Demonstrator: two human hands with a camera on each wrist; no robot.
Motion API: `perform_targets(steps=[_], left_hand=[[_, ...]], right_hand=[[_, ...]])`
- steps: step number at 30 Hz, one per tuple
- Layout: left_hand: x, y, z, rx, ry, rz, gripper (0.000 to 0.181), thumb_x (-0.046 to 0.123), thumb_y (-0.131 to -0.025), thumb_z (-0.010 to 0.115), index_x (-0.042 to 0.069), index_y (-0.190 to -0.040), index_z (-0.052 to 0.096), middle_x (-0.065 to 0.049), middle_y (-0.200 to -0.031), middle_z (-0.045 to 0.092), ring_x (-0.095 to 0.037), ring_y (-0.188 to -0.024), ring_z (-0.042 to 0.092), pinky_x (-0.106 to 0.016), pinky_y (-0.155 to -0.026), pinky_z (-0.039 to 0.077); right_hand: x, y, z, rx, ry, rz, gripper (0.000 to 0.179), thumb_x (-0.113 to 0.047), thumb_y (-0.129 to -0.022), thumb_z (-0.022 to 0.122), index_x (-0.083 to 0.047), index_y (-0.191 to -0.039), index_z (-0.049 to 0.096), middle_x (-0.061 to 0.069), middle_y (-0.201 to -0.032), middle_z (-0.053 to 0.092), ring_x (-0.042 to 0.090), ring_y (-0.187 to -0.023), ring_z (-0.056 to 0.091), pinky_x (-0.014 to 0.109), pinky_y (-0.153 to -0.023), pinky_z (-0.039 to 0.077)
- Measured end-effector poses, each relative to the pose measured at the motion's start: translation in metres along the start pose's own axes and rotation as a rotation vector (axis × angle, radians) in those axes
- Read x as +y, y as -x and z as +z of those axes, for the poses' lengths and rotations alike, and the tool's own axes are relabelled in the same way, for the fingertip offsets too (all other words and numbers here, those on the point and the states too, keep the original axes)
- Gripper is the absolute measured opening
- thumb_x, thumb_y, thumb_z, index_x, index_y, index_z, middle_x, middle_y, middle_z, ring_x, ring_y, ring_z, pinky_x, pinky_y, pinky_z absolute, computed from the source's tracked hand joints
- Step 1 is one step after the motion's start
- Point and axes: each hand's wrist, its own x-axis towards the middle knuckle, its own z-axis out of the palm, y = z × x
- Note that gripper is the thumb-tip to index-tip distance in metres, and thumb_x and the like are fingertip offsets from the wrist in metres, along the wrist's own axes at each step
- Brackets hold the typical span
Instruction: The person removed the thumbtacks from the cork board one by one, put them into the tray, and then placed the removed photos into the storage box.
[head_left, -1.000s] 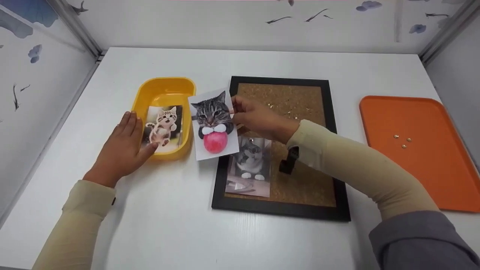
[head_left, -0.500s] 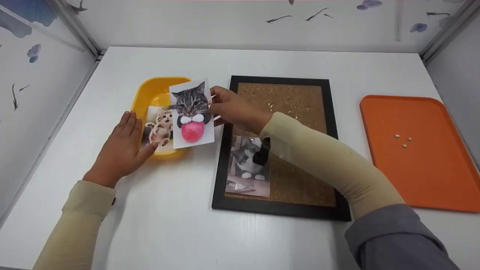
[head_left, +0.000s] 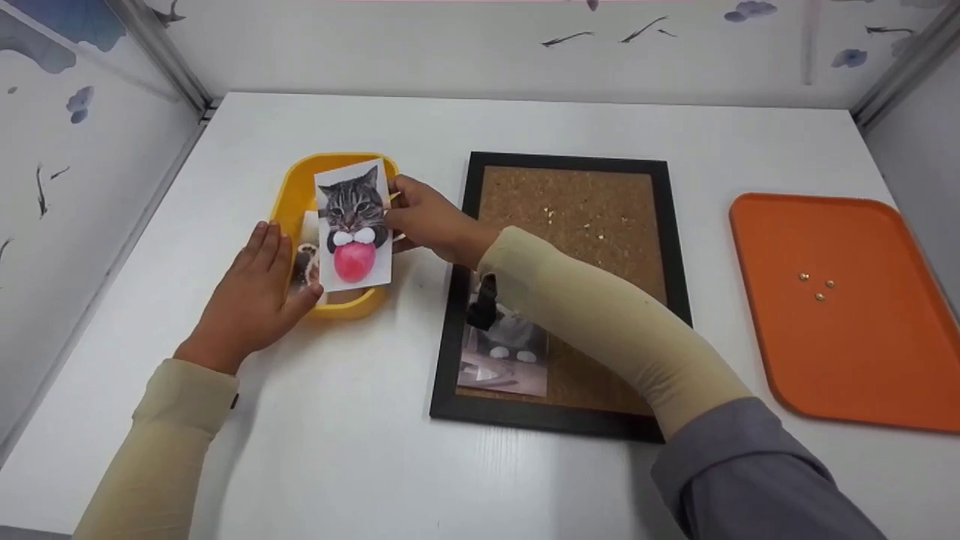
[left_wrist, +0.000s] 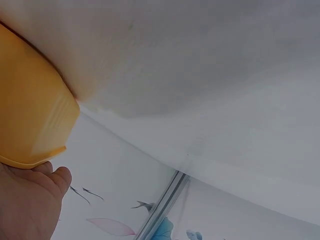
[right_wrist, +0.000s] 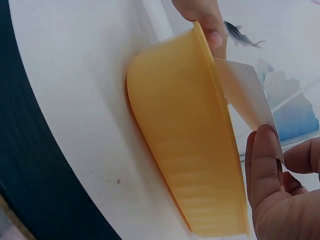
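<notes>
Between thumb and fingers my right hand (head_left: 431, 219) pinches the right edge of a cat photo (head_left: 354, 225), a striped cat above a pink ball. In the right wrist view that photo (right_wrist: 245, 90) is tilted above the rim of the yellow basin (right_wrist: 175, 130). Straight fingers of my left hand (head_left: 255, 292) rest along the left rim of the yellow basin (head_left: 360, 306). Inside the basin lies a kitten photo (head_left: 309, 255), mostly hidden by the held one. The left wrist view shows the left hand (left_wrist: 30, 200) against the basin's outer wall (left_wrist: 35, 100).
A black-framed cork board (head_left: 555, 420) lies right of the basin, with a grey-and-white cat photo (head_left: 510, 360) at its lower left and several gold pins (head_left: 551, 214) in its upper part. Further right, an orange tray (head_left: 862, 360) bears three small gold pins (head_left: 820, 297).
My right hand has carried the cat photo leftward from beside the cork board to over the basin, covering much of the kitten photo. The left hand keeps its place on the rim.
</notes>
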Motion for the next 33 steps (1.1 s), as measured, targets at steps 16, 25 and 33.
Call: perform_targets(steps=[16, 25, 33], left_hand=[[-0.002, 0.0, 0.002, 0.025, 0.01, 0.026, 0.092, 0.063, -0.1, 0.032, -0.008, -0.154, 0.012, -0.025, -0.163, 0.006, -0.037, -0.151, -0.003, -0.05, -0.12, 0.008], [-0.003, -0.002, 0.003, 0.024, -0.006, 0.025, 0.094, 0.066, -0.098, 0.031, -0.005, -0.156, 0.008, -0.024, -0.163, 0.007, -0.036, -0.151, -0.003, -0.05, -0.119, 0.009], [-0.002, -0.003, 0.005, 0.039, 0.012, 0.027, 0.094, 0.065, -0.098, 0.032, -0.005, -0.156, 0.008, -0.024, -0.163, 0.008, -0.037, -0.151, -0.003, -0.05, -0.119, 0.01]], right_hand=[[-0.001, -0.009, 0.016, -0.011, 0.096, -0.006, 0.033, -0.002, -0.1, 0.052, -0.01, -0.131, 0.045, 0.013, -0.113, 0.056, 0.024, -0.096, 0.066, 0.035, -0.076, 0.059], [-0.005, -0.017, 0.027, -0.047, 0.15, 0.045, 0.04, 0.002, -0.099, 0.055, -0.009, -0.137, 0.045, 0.012, -0.116, 0.057, 0.024, -0.098, 0.065, 0.034, -0.08, 0.058], [-0.004, -0.019, 0.026, -0.036, 0.16, 0.037, 0.039, 0.003, -0.098, 0.056, -0.009, -0.134, 0.046, 0.013, -0.112, 0.057, 0.023, -0.095, 0.066, 0.031, -0.077, 0.058]])
